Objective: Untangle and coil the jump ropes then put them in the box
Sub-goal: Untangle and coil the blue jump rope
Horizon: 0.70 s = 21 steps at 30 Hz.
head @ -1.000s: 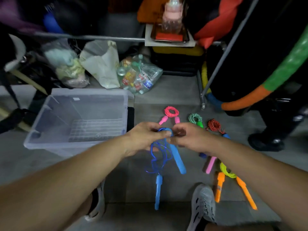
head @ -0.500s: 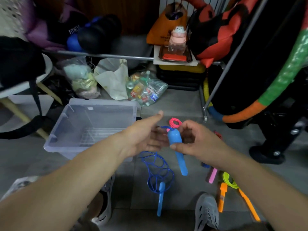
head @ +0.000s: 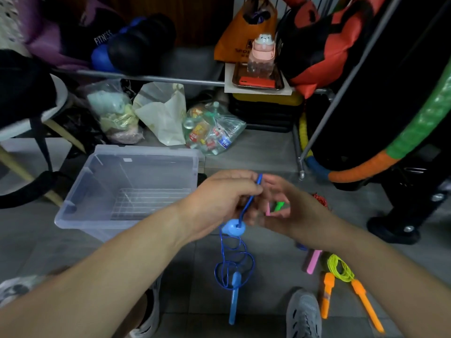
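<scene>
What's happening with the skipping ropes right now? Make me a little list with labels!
blue rope: held up, cord in tangled loops, one handle dangling low
left hand: pinches the blue rope's cord near the top
right hand: close beside the left, blurred, grip unclear
box: clear plastic, on the floor to the left, no rope inside
yellow-green rope: bundled, orange handles, lying on the floor to the right

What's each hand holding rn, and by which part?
Left hand pinches the blue jump rope by its cord, just above the dangling upper handle. Right hand is blurred; whether it grips anything cannot be told.
</scene>
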Available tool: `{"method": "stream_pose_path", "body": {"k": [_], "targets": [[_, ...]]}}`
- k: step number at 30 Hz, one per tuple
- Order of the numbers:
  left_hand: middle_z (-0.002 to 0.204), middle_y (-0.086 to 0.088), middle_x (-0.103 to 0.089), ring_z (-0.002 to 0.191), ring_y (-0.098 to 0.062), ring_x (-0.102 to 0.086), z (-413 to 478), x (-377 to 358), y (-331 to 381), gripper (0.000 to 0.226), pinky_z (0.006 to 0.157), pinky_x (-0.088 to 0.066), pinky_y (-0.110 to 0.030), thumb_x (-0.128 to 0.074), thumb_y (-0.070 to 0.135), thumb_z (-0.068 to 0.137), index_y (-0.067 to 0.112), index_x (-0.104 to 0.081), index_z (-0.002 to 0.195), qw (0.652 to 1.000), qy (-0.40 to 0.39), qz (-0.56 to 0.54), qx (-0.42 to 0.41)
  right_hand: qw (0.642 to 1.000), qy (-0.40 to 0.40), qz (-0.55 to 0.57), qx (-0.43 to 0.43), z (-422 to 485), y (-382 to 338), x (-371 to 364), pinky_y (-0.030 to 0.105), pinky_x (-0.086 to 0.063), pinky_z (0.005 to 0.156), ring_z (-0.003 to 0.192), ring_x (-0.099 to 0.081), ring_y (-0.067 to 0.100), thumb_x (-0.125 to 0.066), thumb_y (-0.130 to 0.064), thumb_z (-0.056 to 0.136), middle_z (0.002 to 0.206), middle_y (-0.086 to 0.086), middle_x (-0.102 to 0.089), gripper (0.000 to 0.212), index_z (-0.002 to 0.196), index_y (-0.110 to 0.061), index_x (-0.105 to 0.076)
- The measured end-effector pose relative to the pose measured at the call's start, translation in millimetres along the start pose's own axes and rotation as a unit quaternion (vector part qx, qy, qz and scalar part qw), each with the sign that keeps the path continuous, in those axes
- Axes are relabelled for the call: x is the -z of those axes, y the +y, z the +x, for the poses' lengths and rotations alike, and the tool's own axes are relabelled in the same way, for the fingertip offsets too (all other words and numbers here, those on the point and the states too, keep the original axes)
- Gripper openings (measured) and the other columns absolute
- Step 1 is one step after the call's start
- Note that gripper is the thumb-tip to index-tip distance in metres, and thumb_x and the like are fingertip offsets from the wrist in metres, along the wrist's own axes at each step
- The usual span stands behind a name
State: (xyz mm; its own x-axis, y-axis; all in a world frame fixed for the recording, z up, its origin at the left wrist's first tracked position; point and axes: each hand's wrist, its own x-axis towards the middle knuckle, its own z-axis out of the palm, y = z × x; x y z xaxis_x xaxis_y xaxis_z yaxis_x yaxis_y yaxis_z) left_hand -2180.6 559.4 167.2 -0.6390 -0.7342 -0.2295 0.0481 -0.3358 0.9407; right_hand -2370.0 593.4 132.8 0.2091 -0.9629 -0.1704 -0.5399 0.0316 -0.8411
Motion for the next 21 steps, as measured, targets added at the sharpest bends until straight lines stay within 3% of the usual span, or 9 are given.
{"method": "stream_pose_path", "body": {"k": [4,6,8,9,11,13,16,18,21], "targets": [[0.049,-0.004,-0.035,0.044,-0.012,-0.025,0,-4,0,0.030,0.045,-0.019,-0.027,-0.055,0.030,0.097,0.007,-0.065,0.081,0.998,-0.055,-0.008,-0.019,0.999,-0.015,0.026,0.045,1,-12,0,0.025,-0.050,0.080,0.085,-0.062,0.001,-0.069,-0.013,0.091,0.088,-0.002,-0.067,0.010,0.093,-0.021,-0.064],[0.044,0.000,-0.031,0.041,-0.012,-0.018,1,-2,1,0.035,0.042,-0.014,-0.026,-0.047,0.032,0.099,0.008,-0.072,0.093,0.997,-0.073,-0.011,-0.029,0.998,-0.001,0.042,0.040,3,-13,0,0.020,-0.046,0.074,0.072,-0.057,0.002,-0.062,-0.009,0.095,0.079,0.005,-0.064,0.010,0.087,-0.014,-0.064],[0.043,0.001,-0.034,0.041,-0.012,-0.016,1,3,4,0.035,0.041,-0.013,-0.025,-0.045,0.030,0.101,0.008,-0.071,0.110,0.993,-0.098,-0.049,-0.035,1.000,0.001,0.024,0.017,6,-9,3,0.021,-0.048,0.077,0.075,-0.063,0.001,-0.059,-0.009,0.096,0.083,-0.020,-0.068,0.016,0.086,-0.016,-0.068],[0.043,0.002,-0.036,0.040,-0.011,-0.018,0,6,6,0.036,0.040,-0.015,-0.024,-0.045,0.029,0.101,0.007,-0.069,0.117,0.990,-0.112,-0.073,-0.038,1.000,0.000,0.003,-0.001,9,-3,4,0.028,-0.052,0.080,0.079,-0.067,0.005,-0.060,-0.012,0.096,0.089,-0.021,-0.070,0.015,0.085,-0.016,-0.070],[0.044,0.002,-0.041,0.037,-0.010,-0.029,-2,14,12,0.039,0.040,-0.022,-0.023,-0.042,0.025,0.101,0.002,-0.060,0.128,0.985,-0.131,-0.100,-0.044,0.996,-0.005,-0.065,-0.060,11,11,7,0.042,-0.054,0.085,0.087,-0.069,0.017,-0.062,-0.022,0.093,0.092,-0.004,-0.074,0.011,0.085,-0.020,-0.069],[0.047,-0.001,-0.048,0.039,-0.015,-0.044,-4,18,14,0.039,0.042,-0.034,-0.024,-0.041,0.021,0.102,0.001,-0.055,0.132,0.987,-0.123,-0.097,-0.045,0.987,-0.004,-0.111,-0.119,12,20,8,0.039,-0.054,0.082,0.086,-0.068,0.022,-0.059,-0.024,0.095,0.088,0.001,-0.074,0.012,0.087,-0.021,-0.067],[0.065,-0.011,-0.064,0.060,-0.027,-0.066,-2,14,11,0.025,0.060,-0.055,-0.033,-0.044,0.015,0.100,0.003,-0.058,0.117,0.988,-0.106,-0.113,-0.027,0.983,0.071,0.056,-0.161,16,18,8,0.034,-0.058,0.066,0.072,-0.073,0.022,-0.052,-0.013,0.099,0.073,0.002,-0.074,0.009,0.094,-0.013,-0.060],[0.080,-0.015,-0.069,0.078,-0.030,-0.070,1,12,9,0.016,0.075,-0.058,-0.040,-0.045,0.009,0.097,0.004,-0.059,0.101,0.983,-0.106,-0.148,-0.029,0.964,0.139,0.165,-0.158,18,11,15,0.030,-0.058,0.052,0.056,-0.070,0.021,-0.053,-0.010,0.100,0.066,0.006,-0.070,0.006,0.096,-0.009,-0.057],[0.066,-0.006,-0.059,0.062,-0.021,-0.058,5,10,10,0.020,0.065,-0.049,-0.033,-0.047,0.019,0.098,0.006,-0.061,0.090,0.992,-0.040,-0.118,-0.022,0.946,0.215,0.203,-0.131,17,10,27,0.027,-0.051,0.042,0.043,-0.057,0.019,-0.055,-0.014,0.099,0.061,0.006,-0.066,0.015,0.091,-0.002,-0.059]]}}
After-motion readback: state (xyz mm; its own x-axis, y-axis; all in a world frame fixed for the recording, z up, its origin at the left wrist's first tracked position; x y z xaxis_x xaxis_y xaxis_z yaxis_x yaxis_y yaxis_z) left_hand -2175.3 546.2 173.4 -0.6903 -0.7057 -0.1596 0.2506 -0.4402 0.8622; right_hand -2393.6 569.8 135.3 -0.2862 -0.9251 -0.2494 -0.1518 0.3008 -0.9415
